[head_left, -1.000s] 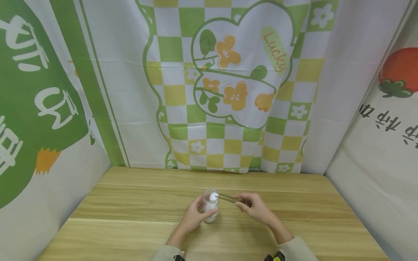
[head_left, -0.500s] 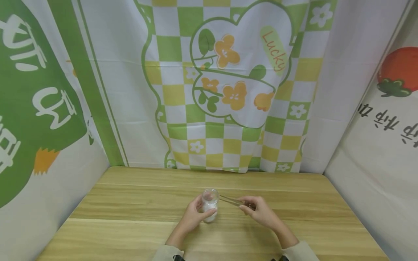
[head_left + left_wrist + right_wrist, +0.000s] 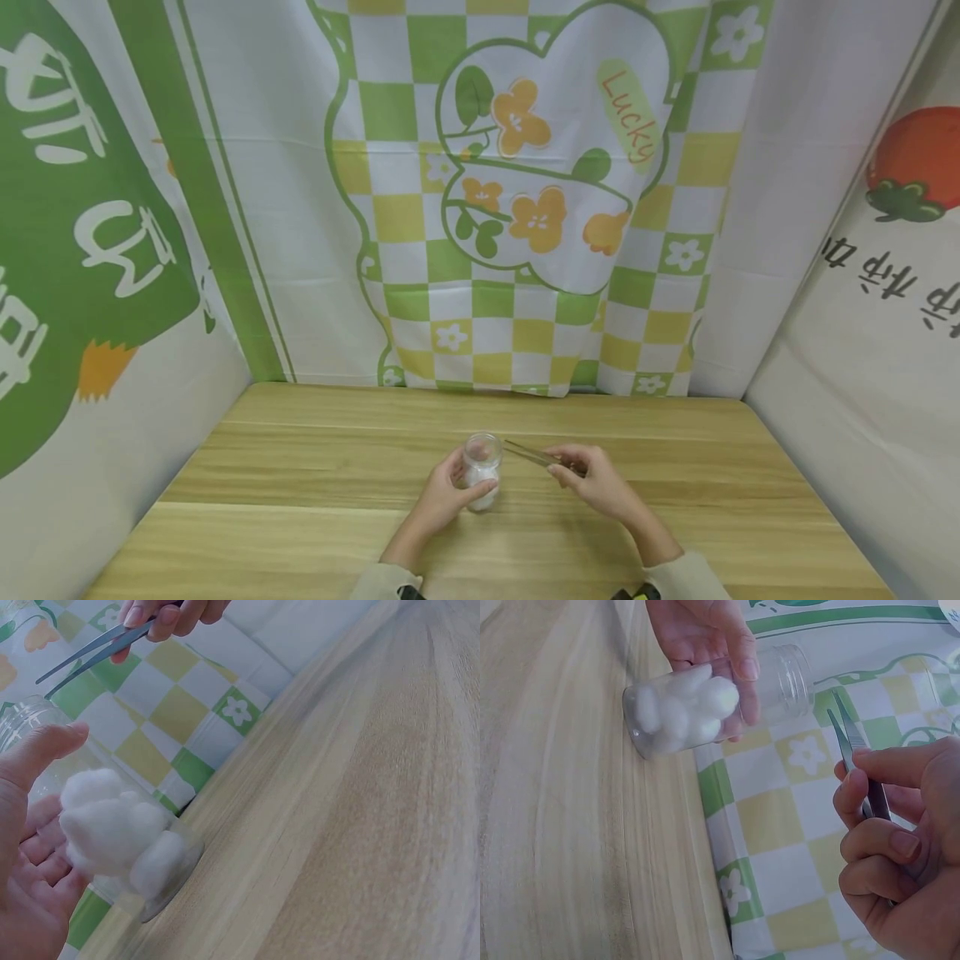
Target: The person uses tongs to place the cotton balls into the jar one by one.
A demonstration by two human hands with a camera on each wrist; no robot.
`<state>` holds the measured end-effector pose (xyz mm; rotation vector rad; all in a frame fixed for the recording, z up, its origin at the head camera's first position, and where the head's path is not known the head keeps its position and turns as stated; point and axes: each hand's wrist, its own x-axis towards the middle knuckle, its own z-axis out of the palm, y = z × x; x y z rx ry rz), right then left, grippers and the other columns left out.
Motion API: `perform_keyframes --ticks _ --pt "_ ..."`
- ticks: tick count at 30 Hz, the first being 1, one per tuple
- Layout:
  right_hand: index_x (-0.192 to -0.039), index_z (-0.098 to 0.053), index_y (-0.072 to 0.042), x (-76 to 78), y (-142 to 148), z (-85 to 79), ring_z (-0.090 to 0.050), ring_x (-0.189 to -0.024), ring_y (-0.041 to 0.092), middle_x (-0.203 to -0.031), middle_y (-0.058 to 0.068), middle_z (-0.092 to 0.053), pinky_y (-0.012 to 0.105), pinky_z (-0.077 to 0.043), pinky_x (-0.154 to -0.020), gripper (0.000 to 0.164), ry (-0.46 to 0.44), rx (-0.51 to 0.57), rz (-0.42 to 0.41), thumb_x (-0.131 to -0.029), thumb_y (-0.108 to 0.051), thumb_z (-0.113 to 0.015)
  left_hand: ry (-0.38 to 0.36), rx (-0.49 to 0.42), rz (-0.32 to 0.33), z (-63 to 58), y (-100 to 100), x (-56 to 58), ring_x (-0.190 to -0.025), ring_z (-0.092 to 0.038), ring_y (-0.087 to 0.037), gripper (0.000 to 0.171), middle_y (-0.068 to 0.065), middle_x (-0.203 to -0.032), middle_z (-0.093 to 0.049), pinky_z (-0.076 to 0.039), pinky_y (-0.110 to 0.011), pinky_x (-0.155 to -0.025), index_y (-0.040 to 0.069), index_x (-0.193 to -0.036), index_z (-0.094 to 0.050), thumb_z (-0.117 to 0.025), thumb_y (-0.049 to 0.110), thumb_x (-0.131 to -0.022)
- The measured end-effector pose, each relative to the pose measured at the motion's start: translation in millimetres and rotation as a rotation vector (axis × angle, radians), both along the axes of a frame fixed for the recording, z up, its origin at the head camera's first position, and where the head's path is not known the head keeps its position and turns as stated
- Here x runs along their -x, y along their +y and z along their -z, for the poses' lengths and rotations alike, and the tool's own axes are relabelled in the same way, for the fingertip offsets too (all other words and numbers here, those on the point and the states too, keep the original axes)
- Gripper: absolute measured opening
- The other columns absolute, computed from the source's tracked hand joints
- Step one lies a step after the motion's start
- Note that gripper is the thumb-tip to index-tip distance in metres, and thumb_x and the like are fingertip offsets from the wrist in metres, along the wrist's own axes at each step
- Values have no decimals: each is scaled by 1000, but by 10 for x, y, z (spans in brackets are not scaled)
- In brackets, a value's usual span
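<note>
A clear glass jar (image 3: 482, 454) stands upright on the wooden table, its mouth uncovered. Several white cotton balls (image 3: 679, 712) fill its lower part. My left hand (image 3: 442, 493) holds the jar from the left side, thumb across the front and fingers behind. On the other side, my right hand (image 3: 596, 482) pinches a pair of metal tweezers (image 3: 529, 454) between thumb and fingers. The tweezers point left, with their tips just right of the jar's rim. In the right wrist view the tips stand slightly apart with nothing between them.
The wooden table (image 3: 315, 467) spreads out around both hands. Behind it hangs a green, yellow and white checked curtain (image 3: 525, 333). Printed cloth walls (image 3: 187, 400) close in the left and right sides.
A cotton ball held in the tweezers at the jar's mouth has been let go into the jar. The tweezers have drawn back right and their tips then rose slightly. The left hand stays.
</note>
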<state>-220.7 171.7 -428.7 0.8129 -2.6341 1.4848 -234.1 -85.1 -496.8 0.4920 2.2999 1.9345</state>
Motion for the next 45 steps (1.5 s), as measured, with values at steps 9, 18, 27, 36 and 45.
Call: perform_keyframes --ticks 9,18,27,36,45 --pt "-114 -61 14 34 -30 71 -44 -54 -5 -68 17 -61 12 -39 -47 29 -6 -8 67 -90 -3 -61 -2 -2 -18 12 8 17 -142 -35 -43 75 -25 -150 -40 -27 -57 -120 -3 -146 -32 -71 23 -87" --pt "-110 -63 13 36 -91 129 -42 -52 -5 -64 19 -60 13 -34 -45 26 -28 41 166 -89 -3 -62 0 8 -24 21 5 17 -141 -34 -46 77 -28 -150 -39 -29 -57 -119 -6 -146 -31 -71 25 -87" --pt "-108 -65 11 23 -129 231 -37 -50 -2 -66 21 -61 13 -28 -45 25 -105 81 236 -88 -4 -64 -6 7 -21 3 10 10 -142 -33 -45 79 -28 -151 -37 -28 -57 -120 -6 -147 -29 -71 24 -87" --pt "-114 -63 11 -9 -135 267 -42 -52 1 -71 18 -63 13 -32 -47 29 -226 130 284 -91 -7 -60 3 0 -2 -11 4 -1 -141 -36 -45 74 -25 -149 -42 -26 -60 -119 -2 -146 -32 -71 22 -87" --pt "-121 -58 12 6 -128 286 -37 -48 0 -67 -2 -58 12 -29 -44 34 -356 216 285 -94 -9 -55 4 -2 -4 -8 3 5 -142 -35 -43 75 -24 -150 -41 -26 -59 -120 -1 -147 -32 -71 22 -87"
